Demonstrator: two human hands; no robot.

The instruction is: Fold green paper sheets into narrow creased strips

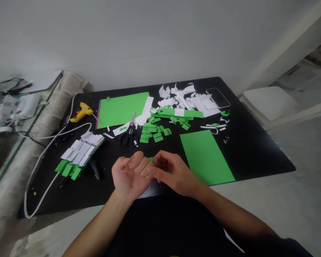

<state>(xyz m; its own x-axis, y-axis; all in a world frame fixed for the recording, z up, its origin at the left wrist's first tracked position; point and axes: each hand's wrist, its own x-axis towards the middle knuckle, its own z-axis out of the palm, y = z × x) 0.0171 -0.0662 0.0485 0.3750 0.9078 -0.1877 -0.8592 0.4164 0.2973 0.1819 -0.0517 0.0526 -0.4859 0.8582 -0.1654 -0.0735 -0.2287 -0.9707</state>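
Both hands meet over the near edge of a black table (256,150). My left hand (130,173) is palm-up with its fingers curled shut. My right hand (172,173) is curled too, its fingertips touching the left fingers. A small green paper piece (150,159) shows just behind the knuckles; I cannot tell whether either hand grips it. A green paper sheet (205,157) lies right beside the right hand. Black scissors (130,135) lie just beyond the hands, next to a heap of small green paper pieces (153,131).
A yellow glue gun (81,111) with a white cord (40,160) lies at the back left. Another green sheet (121,109), a stack of white and green strips (79,153), white paper scraps (186,98) and a phone (218,97) also lie on the table.
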